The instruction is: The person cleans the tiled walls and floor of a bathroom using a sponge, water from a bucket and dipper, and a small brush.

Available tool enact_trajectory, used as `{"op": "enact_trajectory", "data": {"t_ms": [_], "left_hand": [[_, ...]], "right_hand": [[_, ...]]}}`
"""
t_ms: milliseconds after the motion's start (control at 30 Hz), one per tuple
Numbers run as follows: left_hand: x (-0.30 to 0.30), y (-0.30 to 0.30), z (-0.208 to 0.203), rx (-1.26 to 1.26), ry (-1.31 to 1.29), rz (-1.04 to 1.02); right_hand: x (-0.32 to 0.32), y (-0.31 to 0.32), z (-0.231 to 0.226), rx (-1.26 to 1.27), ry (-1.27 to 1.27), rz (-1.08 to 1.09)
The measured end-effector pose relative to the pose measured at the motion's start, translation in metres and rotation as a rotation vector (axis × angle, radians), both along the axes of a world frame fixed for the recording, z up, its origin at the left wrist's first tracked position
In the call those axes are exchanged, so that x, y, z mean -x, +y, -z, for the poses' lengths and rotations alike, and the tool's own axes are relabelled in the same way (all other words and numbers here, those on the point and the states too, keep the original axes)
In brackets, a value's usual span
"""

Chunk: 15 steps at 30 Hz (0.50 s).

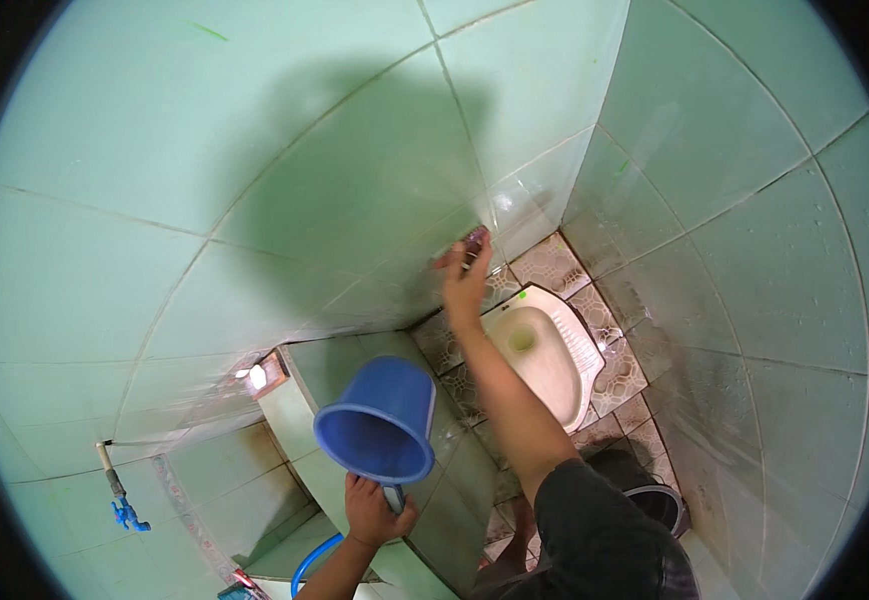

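My left hand (376, 512) is clamped around the handle (394, 497) of the blue dipper (399, 390), whose mouth is turned toward me. My right hand (466, 285) grips a small purplish thing (476, 238), too unclear to name, at the green tiled wall (354, 215). Near it, the pale squat toilet (559, 385) sits in the patterned floor (549, 262).

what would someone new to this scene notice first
Probably the large blue plastic dipper, left of centre, its handle in the left hand and its open mouth facing the camera. Next might come the cream squat toilet on the patterned floor tiles, right of centre. Above it, the right hand holds a small purplish object at the pale green tiled wall.
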<state>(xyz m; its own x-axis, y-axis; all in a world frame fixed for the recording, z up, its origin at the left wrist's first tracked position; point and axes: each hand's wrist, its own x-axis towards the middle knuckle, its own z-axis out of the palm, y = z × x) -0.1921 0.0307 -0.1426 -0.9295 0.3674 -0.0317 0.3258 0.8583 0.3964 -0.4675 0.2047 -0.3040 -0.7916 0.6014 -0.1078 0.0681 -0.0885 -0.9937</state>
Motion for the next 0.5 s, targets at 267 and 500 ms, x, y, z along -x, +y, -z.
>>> {"op": "enact_trajectory", "data": {"t_ms": [267, 500], "left_hand": [[0.001, 0.002, -0.006, -0.012, 0.043, 0.003], [0.003, 0.003, -0.013, -0.065, 0.128, 0.008]], "right_hand": [[-0.001, 0.009, -0.111, -0.094, 0.095, 0.065], [0.022, 0.009, -0.345, -0.73, 0.667, 0.258]]}}
